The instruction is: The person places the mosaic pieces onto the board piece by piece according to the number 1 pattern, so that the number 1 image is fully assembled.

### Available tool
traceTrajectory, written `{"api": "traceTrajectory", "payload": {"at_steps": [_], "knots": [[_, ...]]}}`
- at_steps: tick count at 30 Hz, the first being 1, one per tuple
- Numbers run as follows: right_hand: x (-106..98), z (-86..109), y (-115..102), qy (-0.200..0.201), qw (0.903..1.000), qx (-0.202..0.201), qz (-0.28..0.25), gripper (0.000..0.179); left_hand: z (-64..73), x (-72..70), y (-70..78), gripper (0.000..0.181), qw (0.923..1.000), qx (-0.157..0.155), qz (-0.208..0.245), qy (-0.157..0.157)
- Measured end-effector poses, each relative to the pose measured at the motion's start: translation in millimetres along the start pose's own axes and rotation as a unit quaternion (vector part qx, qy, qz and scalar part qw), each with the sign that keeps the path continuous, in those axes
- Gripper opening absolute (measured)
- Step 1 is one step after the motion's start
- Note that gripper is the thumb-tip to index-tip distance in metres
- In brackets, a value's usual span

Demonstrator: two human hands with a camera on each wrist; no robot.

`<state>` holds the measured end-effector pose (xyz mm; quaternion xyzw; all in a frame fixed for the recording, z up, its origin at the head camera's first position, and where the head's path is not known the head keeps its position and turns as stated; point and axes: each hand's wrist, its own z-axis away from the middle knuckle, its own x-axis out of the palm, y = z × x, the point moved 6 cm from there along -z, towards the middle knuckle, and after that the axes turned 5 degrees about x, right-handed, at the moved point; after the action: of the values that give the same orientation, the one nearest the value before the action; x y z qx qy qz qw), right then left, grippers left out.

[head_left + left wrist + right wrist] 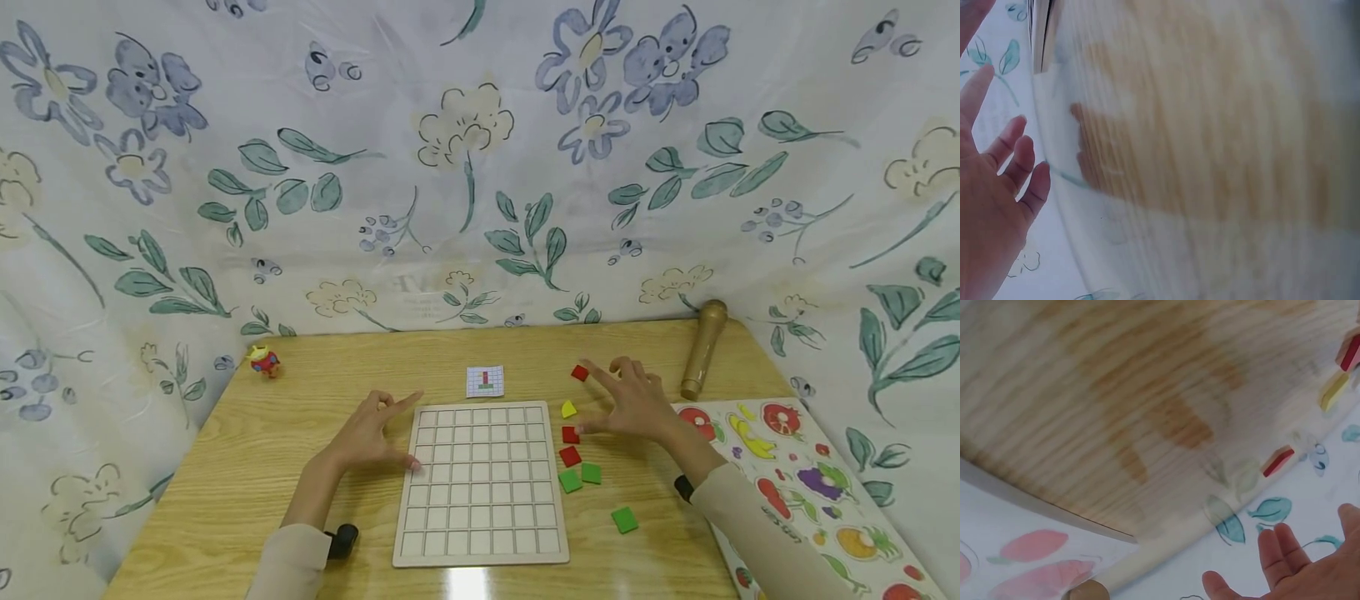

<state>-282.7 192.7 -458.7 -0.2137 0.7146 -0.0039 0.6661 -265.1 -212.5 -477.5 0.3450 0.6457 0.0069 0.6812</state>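
Observation:
A pale square grid board (480, 483) lies on the wooden table. Beside its left edge is my left hand (371, 435), index finger and thumb spread apart, the thumb tip at the board's rim; the left wrist view shows the same hand (991, 212) holding nothing. To the right of the board, my right hand (628, 404) hovers with fingers spread. Its index fingertip is by a small red tile (580, 373), its thumb tip by another red tile (571, 435); whether they touch, I cannot tell. Between them lies a yellow rounded piece (568, 409), also seen in the right wrist view.
A third red tile (570, 456) and green tiles (571, 481) lie along the board's right side, one green tile (625, 520) farther out. Behind the board is a pattern card (485, 382). A fruit-printed board (810, 492), a wooden stick (703, 350) and a toy figure (264, 361) stand around.

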Motion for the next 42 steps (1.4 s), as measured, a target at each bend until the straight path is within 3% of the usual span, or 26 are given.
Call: {"api": "traceTrajectory", "payload": {"at_steps": [10,16,21,29,42], "knots": [[4.1,1.0,3.0,-0.008,0.9999,0.002,0.007,0.107,3.4,6.6,-7.8,0.111,0.9993,-0.022,0.000,-0.031],[2.9,2.2,-0.3,-0.006,0.9999,-0.009,-0.001,0.104,4.4,8.0,-10.6,0.109,0.9992,-0.014,-0.004,-0.037],[6.1,1.9,-4.4,-0.014,0.9993,-0.028,-0.020,0.097,5.8,8.6,-13.1,0.108,0.9991,-0.019,-0.002,-0.037],[15.0,0.2,-9.7,-0.062,0.9967,-0.044,-0.026,0.083,7.8,10.6,-14.0,0.110,0.9995,-0.010,-0.004,-0.030],[24.0,-8.9,-8.3,-0.050,0.9973,-0.042,-0.032,0.052,9.4,11.7,-15.0,0.110,0.9994,-0.013,0.004,-0.031]]}}
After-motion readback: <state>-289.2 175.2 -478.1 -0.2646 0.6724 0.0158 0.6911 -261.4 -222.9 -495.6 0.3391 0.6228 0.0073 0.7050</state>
